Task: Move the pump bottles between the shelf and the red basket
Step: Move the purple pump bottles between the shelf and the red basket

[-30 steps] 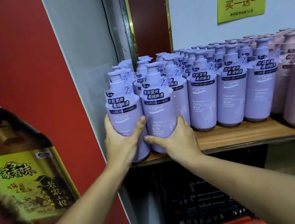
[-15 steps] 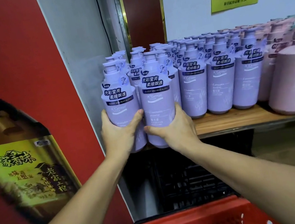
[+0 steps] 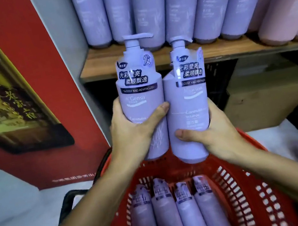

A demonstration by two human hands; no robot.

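I hold two upright lavender pump bottles side by side in the air, below the wooden shelf (image 3: 155, 60) and above the red basket (image 3: 240, 182). My left hand (image 3: 132, 133) grips the left bottle (image 3: 140, 92) round its lower half. My right hand (image 3: 211, 134) grips the right bottle (image 3: 190, 104) near its base. The two bottles touch. Several more lavender bottles (image 3: 180, 212) lie flat in the basket, pumps pointing away from me. A row of lavender bottles (image 3: 181, 3) stands on the shelf.
Pink bottles (image 3: 284, 7) stand at the shelf's right end. A red poster panel (image 3: 14, 92) flanks the shelf on the left. Under the shelf sit a cardboard box (image 3: 267, 97) and a black crate (image 3: 218, 81). A black basket handle (image 3: 68, 203) hangs at the left.
Both hands lifted their bottles off the shelf's front edge and brought them down toward me, over the basket. My view tilted down, showing the bottles lying in the basket.
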